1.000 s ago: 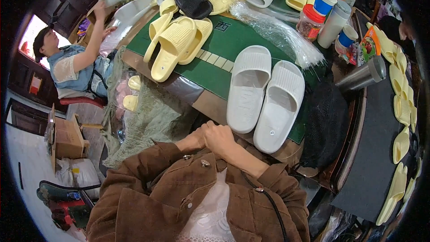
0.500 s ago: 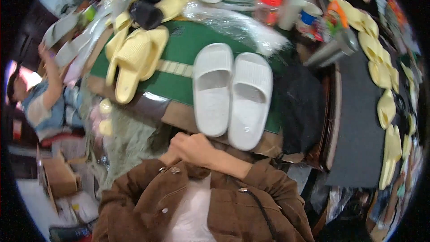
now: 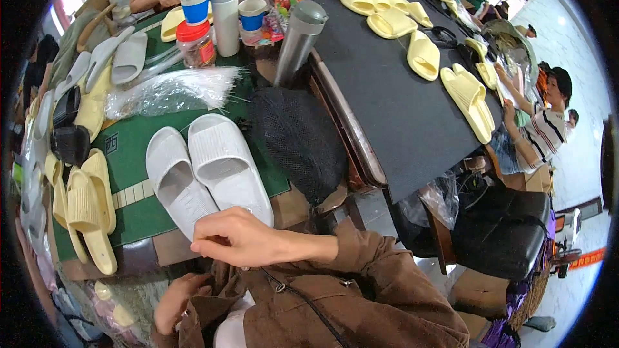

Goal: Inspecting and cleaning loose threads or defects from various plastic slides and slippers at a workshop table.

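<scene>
A pair of white ribbed slide slippers (image 3: 233, 166) lies side by side on the green table top (image 3: 138, 219), toes pointing away from me. My right hand (image 3: 235, 235) is raised over their heel ends, its fingers curled in with nothing visible in them. Low at the left, beside the front of my brown jacket, my left hand (image 3: 180, 299) hangs with fingers loosely extended and holds nothing I can see. Several pale yellow slippers (image 3: 90, 203) sit together left of the white pair. Beyond the white pair is a bundle of clear plastic strands (image 3: 174, 93).
A black mesh bag (image 3: 300, 138) lies right of the slippers. Behind stand a steel flask (image 3: 300, 42), a grey bottle (image 3: 225, 19), paper cups (image 3: 195, 5) and a red-lidded jar (image 3: 195, 45). Yellow slippers line the dark table (image 3: 387, 109); people sit around, and a black chair (image 3: 503, 232) is at right.
My view has swung to the right, so things shift left in it. My hands, clasped together before, are now apart; the right one is up by the slipper heels.
</scene>
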The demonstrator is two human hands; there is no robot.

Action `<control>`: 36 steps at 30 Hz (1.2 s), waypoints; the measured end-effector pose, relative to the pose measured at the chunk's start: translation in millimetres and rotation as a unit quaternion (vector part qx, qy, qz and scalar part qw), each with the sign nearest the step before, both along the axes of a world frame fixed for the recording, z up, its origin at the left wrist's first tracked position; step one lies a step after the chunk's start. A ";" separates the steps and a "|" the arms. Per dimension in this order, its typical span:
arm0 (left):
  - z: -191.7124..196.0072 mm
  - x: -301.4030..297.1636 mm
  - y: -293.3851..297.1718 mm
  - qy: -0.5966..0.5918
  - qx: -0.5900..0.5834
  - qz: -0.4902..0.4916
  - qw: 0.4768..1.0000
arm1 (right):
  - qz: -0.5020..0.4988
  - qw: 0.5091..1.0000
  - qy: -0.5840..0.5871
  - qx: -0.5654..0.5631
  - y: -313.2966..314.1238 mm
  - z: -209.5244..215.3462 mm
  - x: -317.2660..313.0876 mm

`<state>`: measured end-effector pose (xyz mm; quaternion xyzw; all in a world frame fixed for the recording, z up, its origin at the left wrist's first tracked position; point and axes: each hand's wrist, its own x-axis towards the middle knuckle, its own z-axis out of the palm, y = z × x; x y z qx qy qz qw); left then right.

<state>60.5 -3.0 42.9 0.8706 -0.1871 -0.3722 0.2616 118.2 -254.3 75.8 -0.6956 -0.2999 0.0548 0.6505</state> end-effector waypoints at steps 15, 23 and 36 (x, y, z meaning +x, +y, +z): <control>52.7 50.6 -96.8 -0.180 -0.297 0.078 0.935 | -0.099 0.984 -0.138 -0.061 -74.9 61.5 -10.7; 21.8 63.2 -58.9 -0.543 -0.178 0.183 0.800 | -0.475 0.821 -0.138 -0.286 -279.7 43.5 86.8; -47.9 69.3 -67.9 -0.423 -0.254 0.219 0.842 | -0.509 0.678 -0.111 -0.518 -398.9 -6.1 180.6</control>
